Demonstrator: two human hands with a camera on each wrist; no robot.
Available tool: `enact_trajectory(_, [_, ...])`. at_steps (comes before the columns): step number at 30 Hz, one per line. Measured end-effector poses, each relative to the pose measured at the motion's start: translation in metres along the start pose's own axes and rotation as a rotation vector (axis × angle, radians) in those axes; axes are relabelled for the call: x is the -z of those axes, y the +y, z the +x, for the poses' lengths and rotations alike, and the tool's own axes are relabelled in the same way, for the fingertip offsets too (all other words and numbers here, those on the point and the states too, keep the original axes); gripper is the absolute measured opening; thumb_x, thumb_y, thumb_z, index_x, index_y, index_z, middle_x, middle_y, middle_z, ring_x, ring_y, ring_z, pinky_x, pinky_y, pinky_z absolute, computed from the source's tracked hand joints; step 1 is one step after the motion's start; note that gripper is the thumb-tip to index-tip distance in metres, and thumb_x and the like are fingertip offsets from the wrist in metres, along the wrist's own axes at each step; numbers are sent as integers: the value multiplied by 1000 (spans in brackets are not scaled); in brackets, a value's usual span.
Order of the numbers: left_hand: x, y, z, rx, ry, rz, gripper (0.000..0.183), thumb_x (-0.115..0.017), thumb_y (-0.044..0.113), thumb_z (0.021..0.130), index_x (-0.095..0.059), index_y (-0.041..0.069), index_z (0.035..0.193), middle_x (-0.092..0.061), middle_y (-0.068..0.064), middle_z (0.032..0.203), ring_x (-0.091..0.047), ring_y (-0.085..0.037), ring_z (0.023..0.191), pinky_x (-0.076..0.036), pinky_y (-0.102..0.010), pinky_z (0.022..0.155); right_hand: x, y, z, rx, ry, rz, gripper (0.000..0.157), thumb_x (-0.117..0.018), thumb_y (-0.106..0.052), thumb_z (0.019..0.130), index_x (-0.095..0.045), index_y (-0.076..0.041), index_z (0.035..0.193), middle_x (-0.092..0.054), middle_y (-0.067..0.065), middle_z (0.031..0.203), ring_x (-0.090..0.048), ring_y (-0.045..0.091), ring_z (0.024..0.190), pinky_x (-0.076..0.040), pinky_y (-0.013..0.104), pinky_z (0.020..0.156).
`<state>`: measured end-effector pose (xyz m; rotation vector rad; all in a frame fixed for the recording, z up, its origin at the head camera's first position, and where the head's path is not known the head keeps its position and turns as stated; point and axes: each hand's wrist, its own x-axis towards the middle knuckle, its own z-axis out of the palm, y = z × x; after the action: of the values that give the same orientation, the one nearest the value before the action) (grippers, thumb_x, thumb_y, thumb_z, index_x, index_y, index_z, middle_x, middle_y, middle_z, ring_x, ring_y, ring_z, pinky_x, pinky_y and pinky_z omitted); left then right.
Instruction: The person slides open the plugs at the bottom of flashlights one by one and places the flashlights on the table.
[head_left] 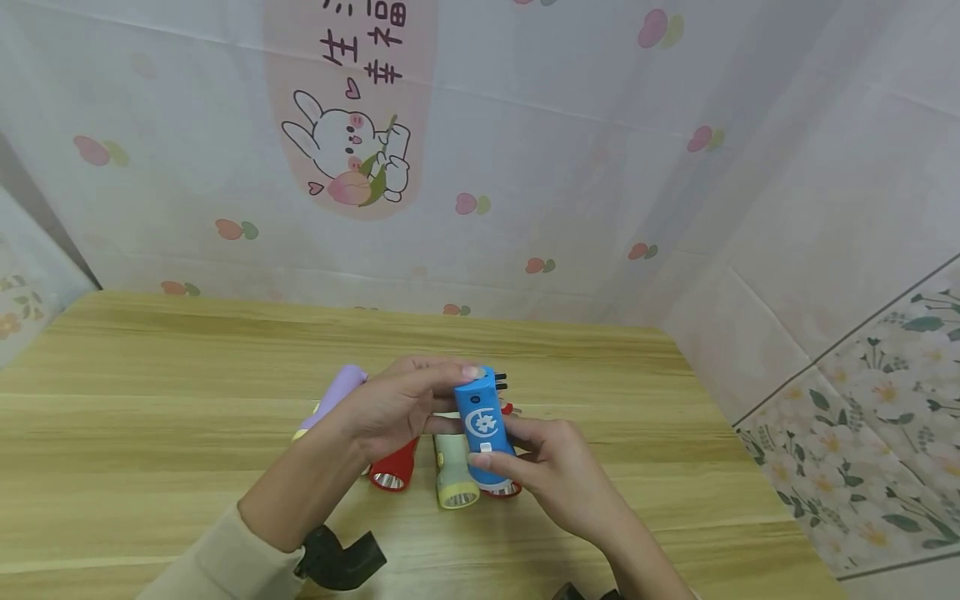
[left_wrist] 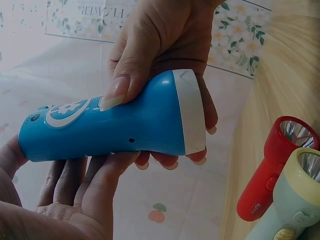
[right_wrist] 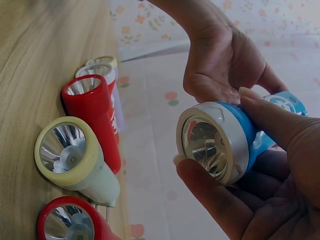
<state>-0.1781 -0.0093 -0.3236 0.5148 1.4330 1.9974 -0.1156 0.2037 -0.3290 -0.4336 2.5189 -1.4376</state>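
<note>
Both hands hold a blue flashlight [head_left: 482,417] over the table, its lamp end tilted toward the person. My right hand [head_left: 570,479] grips it near the lamp, the thumb on the front by the white switch and the fingers behind. At the tail end, my left hand [head_left: 386,408] has its thumb on the end and its fingers along the side. Dark plug prongs [head_left: 501,382] stick out beside the tail. The right wrist view shows the white-rimmed lamp [right_wrist: 204,145] facing the camera. A white moon-and-flower print marks the blue body [left_wrist: 65,112].
Under the hands, several flashlights lie on the wooden table [head_left: 187,375]: a red one [head_left: 395,467], a pale green one with a yellow rim [head_left: 453,475], a purple one [head_left: 341,392] and another red one [right_wrist: 75,222]. A patterned curtain [head_left: 540,167] hangs behind the table.
</note>
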Motion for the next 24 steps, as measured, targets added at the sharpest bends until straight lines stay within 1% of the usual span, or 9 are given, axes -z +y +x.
enact_trajectory(6, [-1,-1,2,17,16,3,40,-54,24,101,-63,-3,129,-78,2,108,-74,-16,104,-58,-46,100,-1,-1,0,-2,-5,8,40,-74,-36,91,-72,-6,118,-75,4,105,-73,13,84,-63,26,75])
enact_trajectory(9, [-1,-1,2,19,23,1,36,-55,24,100,-66,-1,124,-78,3,103,-73,-15,99,-58,-44,99,-1,-1,0,-2,-7,9,39,-74,-35,91,-72,-6,117,-75,3,105,-74,13,84,-63,26,74])
enact_trajectory(11, [-1,-1,2,20,28,-4,32,-56,25,100,-69,2,117,-76,4,97,-73,-15,95,-59,-42,98,-1,-1,0,0,-7,5,39,-74,-36,91,-73,-7,117,-75,3,105,-73,13,83,-63,26,74])
enact_trajectory(15, [-1,-2,2,18,32,-9,27,-56,25,100,-71,5,110,-74,5,93,-72,-14,91,-59,-41,97,-1,-1,1,-5,-8,0,38,-74,-36,91,-73,-7,116,-75,2,102,-73,13,79,-63,29,71])
enact_trajectory(20, [-2,-2,2,23,37,-15,27,-56,24,100,-71,5,113,-77,5,96,-74,-13,93,-59,-44,98,-1,-1,1,-12,-7,-10,39,-74,-38,91,-73,-8,116,-75,2,102,-73,13,80,-63,29,71])
enact_trajectory(24, [-2,-2,2,28,48,-21,30,-57,23,100,-70,3,117,-78,4,98,-74,-13,95,-58,-45,99,-2,0,1,-14,-7,-7,40,-74,-39,91,-73,-8,117,-76,2,103,-74,12,81,-63,27,71])
